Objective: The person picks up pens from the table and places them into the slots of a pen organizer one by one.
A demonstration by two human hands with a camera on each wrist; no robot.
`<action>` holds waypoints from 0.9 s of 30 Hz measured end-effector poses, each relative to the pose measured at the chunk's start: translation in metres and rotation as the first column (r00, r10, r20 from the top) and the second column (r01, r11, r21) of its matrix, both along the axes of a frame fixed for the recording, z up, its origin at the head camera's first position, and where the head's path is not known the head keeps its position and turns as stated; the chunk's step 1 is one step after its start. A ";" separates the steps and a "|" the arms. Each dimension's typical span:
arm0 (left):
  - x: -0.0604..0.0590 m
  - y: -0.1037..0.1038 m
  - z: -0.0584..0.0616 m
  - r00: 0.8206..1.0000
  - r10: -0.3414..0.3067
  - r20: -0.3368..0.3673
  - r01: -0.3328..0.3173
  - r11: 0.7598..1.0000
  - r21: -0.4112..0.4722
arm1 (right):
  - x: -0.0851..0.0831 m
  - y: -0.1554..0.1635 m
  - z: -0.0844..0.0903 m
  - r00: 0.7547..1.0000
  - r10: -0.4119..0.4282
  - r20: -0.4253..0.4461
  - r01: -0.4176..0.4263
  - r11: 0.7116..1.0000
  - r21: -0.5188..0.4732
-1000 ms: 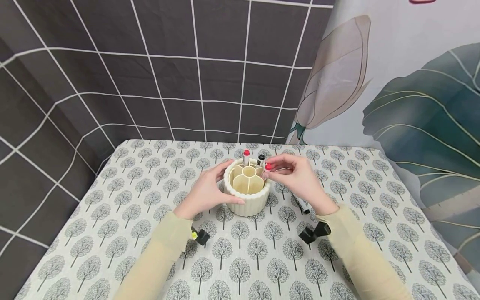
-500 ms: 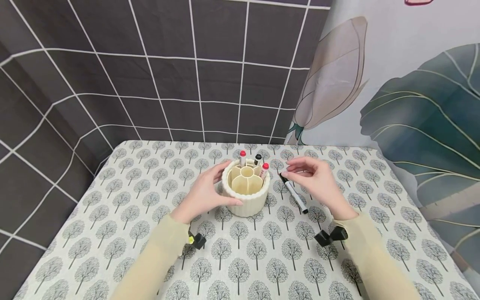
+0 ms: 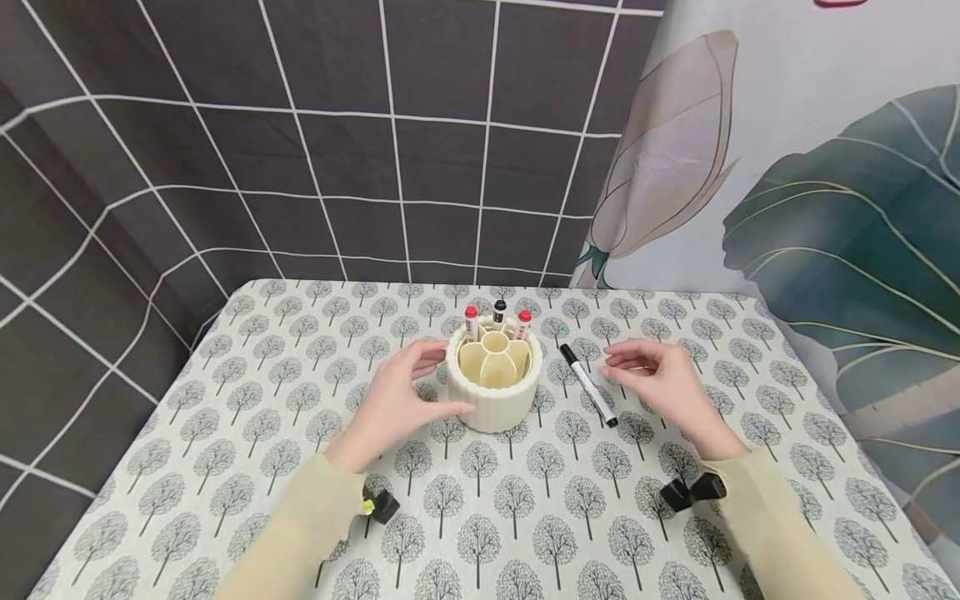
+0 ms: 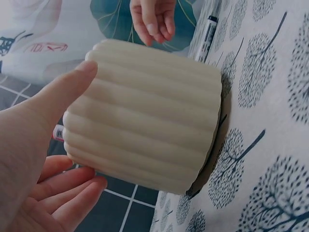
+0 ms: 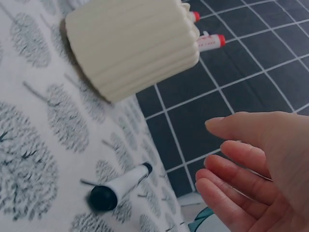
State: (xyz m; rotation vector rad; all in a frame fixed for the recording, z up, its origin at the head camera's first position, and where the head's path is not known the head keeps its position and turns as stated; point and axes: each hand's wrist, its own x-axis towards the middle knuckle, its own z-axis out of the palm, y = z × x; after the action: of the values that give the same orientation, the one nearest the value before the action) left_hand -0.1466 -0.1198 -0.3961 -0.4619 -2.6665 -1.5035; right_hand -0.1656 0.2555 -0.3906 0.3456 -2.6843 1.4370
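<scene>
A cream, ribbed pen holder [image 3: 495, 408] with several petal-shaped compartments stands upright on the table. Two red-capped markers [image 3: 471, 325] [image 3: 523, 325] and one black-capped marker [image 3: 499, 312] stick up from its rear compartments. My left hand [image 3: 393, 408] spreads loosely about the holder's left side; in the left wrist view its thumb [image 4: 72, 84] lies at the rim while the fingers extend past the wall. To the right of the holder, a black-capped marker [image 3: 588, 386] lies on the cloth. Beyond it my right hand [image 3: 667, 387] hovers, fingers relaxed, holding nothing.
A tree-patterned cloth [image 3: 480, 500] covers the table. Dark grid-patterned fabric [image 3: 435, 158] hangs behind and to the left, and a floral curtain [image 3: 840, 233] hangs at the right. Each wrist carries a small black camera mount [image 3: 693, 492].
My right hand released a red-capped marker into the holder, then drew away to the right, past the lying marker. The holder has turned slightly, its markers shifting left, and my left hand has loosened.
</scene>
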 end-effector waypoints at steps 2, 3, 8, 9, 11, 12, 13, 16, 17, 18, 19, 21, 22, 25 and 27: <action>0.001 0.001 0.000 1.000 0.016 -0.010 -0.016 1.000 0.003 | 0.002 0.003 -0.003 1.000 0.006 0.008 -0.007 1.000 0.020; 0.001 0.002 -0.001 1.000 0.026 -0.014 -0.026 1.000 0.005 | 0.003 0.004 -0.004 1.000 0.010 0.013 -0.010 1.000 0.029; -0.002 0.005 0.000 0.998 0.066 -0.002 -0.066 0.997 0.027 | 0.006 0.008 -0.011 0.997 0.015 0.075 -0.020 0.998 0.065; -0.003 0.006 0.000 0.998 0.064 -0.003 -0.064 0.998 0.026 | 0.007 0.009 -0.013 0.996 0.014 0.084 -0.021 0.997 0.079; -0.005 0.007 0.000 0.999 0.045 -0.004 -0.045 0.998 0.033 | 0.007 0.010 -0.017 0.996 0.020 0.090 -0.029 0.994 0.106; -0.006 0.008 -0.001 0.999 0.035 -0.010 -0.035 0.999 0.030 | 0.007 0.011 -0.019 0.996 0.023 0.088 -0.034 0.992 0.124; -0.008 0.008 -0.001 1.000 0.022 -0.011 -0.022 0.999 0.027 | 0.006 0.011 -0.022 0.996 0.030 0.081 -0.041 0.989 0.139; -0.011 0.011 -0.001 1.000 -0.015 -0.008 0.015 1.000 0.018 | 0.006 0.012 -0.028 0.996 0.047 0.080 -0.059 0.985 0.163; -0.011 0.012 -0.001 1.000 -0.024 -0.004 0.024 1.000 0.013 | 0.005 0.012 -0.030 0.995 0.050 0.085 -0.064 0.984 0.169; -0.012 0.013 -0.001 1.000 -0.026 0.003 0.026 1.000 0.007 | 0.005 0.012 -0.032 0.995 0.054 0.089 -0.069 0.983 0.171; -0.013 0.014 -0.001 1.000 -0.027 0.008 0.027 1.000 -0.001 | 0.005 0.012 -0.033 0.994 0.059 0.092 -0.073 0.983 0.168; -0.013 0.016 -0.001 1.000 -0.020 0.018 0.020 1.000 -0.015 | 0.005 0.010 -0.036 0.994 0.059 0.090 -0.074 0.983 0.167; -0.014 0.016 -0.001 1.000 -0.018 0.021 0.018 1.000 -0.019 | 0.005 0.009 -0.037 0.994 0.059 0.088 -0.073 0.983 0.167; -0.015 0.017 -0.001 1.000 -0.008 0.018 0.009 0.999 -0.031 | 0.005 0.007 -0.039 0.995 0.054 0.089 -0.068 0.984 0.164; -0.016 0.018 -0.001 1.000 -0.009 0.013 0.009 0.999 -0.037 | 0.006 0.005 -0.039 0.993 0.043 0.109 -0.061 0.985 0.163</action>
State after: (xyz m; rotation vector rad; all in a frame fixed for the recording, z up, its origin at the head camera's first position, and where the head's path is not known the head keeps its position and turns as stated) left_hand -0.1622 -0.1015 -0.3966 -0.4688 -2.7094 -1.4668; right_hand -0.1600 0.2606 -0.4294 0.3638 -2.9096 1.2806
